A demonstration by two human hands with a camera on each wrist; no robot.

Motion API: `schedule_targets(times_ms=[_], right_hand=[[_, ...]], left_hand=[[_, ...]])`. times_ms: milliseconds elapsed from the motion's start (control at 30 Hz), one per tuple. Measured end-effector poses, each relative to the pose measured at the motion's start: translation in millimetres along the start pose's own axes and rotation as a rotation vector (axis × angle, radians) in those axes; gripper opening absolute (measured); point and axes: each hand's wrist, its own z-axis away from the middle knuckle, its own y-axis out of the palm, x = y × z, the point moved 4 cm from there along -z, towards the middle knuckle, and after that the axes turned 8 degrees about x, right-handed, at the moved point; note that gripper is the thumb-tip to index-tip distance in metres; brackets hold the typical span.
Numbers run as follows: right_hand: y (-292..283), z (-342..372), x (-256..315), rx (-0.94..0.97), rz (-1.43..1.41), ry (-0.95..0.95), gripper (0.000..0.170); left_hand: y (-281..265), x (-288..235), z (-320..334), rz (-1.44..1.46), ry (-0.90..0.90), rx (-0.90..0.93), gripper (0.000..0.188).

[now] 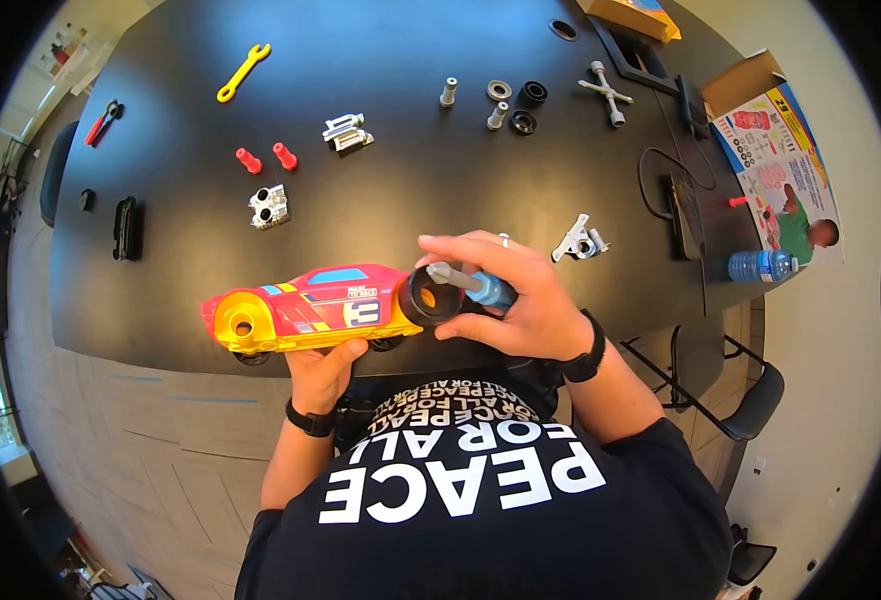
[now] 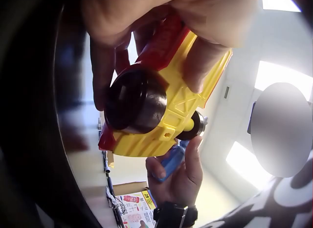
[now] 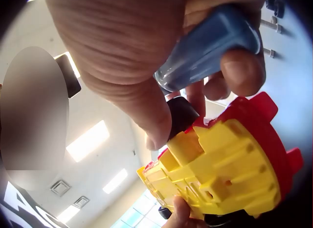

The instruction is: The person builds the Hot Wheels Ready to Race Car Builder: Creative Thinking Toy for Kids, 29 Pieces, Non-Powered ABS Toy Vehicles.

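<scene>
My left hand [image 1: 320,378] holds a red and yellow toy car [image 1: 310,310] from below, its thumb along the yellow underside [image 2: 183,108]. The car sits over the table's near edge, its side with the number 3 facing up. At the car's right end, my right hand [image 1: 538,305] pinches a black wheel [image 1: 430,303] between thumb and fingers. That same hand keeps a blue-handled toy screwdriver [image 1: 493,291] in its palm, the grey tip overlapping the wheel in the head view. A yellow wheel well with a bare hole [image 1: 244,328] shows at the left end.
On the dark table lie a yellow wrench [image 1: 245,73], red-handled pliers [image 1: 105,122], red bolts [image 1: 284,155], a silver engine piece [image 1: 269,207], grey bolts [image 1: 448,93], black tires [image 1: 523,122] and a grey cross wrench [image 1: 606,94]. A water bottle [image 1: 760,266] and printed box [image 1: 785,165] are at right.
</scene>
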Motion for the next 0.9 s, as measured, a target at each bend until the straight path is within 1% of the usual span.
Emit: schedule_targets(times_ms=[67,133,167,200,267,333,400,433,467,533,567,600,633,667,733,800,867,900], right_hand=[[-2,3,-4,0.041,-0.009,-0.071,0.065],[-1,3,-9,0.035,0.01,-0.089,0.067],[-1,3,-9,0.024,0.03,-0.108,0.069],[0,3,-8,0.021,0.032,-0.105,0.069],[7,3,-7,0.095,0.055,-0.076,0.072],[4,2,-3,0.082,0.053,-0.073,0.071],[-15,2,3,-0.041,0.089,0.077,0.067],[-26,4,-8,-0.078,0.173,0.093,0.059],[-36,8,-32,-0.111,0.262,0.005,0.047],[-60,5,-39,-0.135,0.545,0.253,0.035],[-67,5,-45,-0.15,0.649,0.336,0.034],[-73,3,-53,-0.166,0.753,0.421,0.033],[-80,-2,-59,-0.176,0.777,0.487,0.042],[-86,-9,-69,-0.18,0.78,0.487,0.042],[-95,-21,-93,-0.187,0.988,0.477,0.054],[-100,-29,-120,-0.189,1.002,0.457,0.055],[-102,-36,-130,-0.187,1.013,0.434,0.057],[-104,-36,-136,-0.16,0.977,0.487,0.058]], left_hand=[[0,0,0,-0.001,0.0,-0.011,0.079],[-1,1,0,-0.008,-0.012,-0.022,0.085],[-1,2,1,-0.006,-0.014,-0.021,0.085],[-2,3,1,-0.016,-0.026,-0.025,0.087],[-2,4,0,-0.026,-0.04,-0.027,0.09],[-2,2,-2,-0.05,-0.014,-0.022,0.092],[-2,2,-3,-0.035,-0.009,-0.013,0.092],[-2,1,-2,-0.022,-0.004,-0.008,0.092],[-3,2,-1,-0.022,-0.003,-0.008,0.092],[-7,5,2,0.001,-0.029,-0.03,0.093],[-6,5,1,0.002,-0.029,-0.027,0.093],[-4,3,0,-0.007,-0.015,-0.002,0.085],[-2,1,-1,-0.016,0.0,0.022,0.077],[0,0,-3,-0.015,0.001,0.027,0.077],[4,-2,-5,-0.016,0.013,0.012,0.077],[4,-2,-5,-0.021,0.018,0.008,0.077],[4,-3,-5,-0.028,0.024,0.0,0.078],[4,-3,-5,-0.024,0.036,-0.005,0.078]])
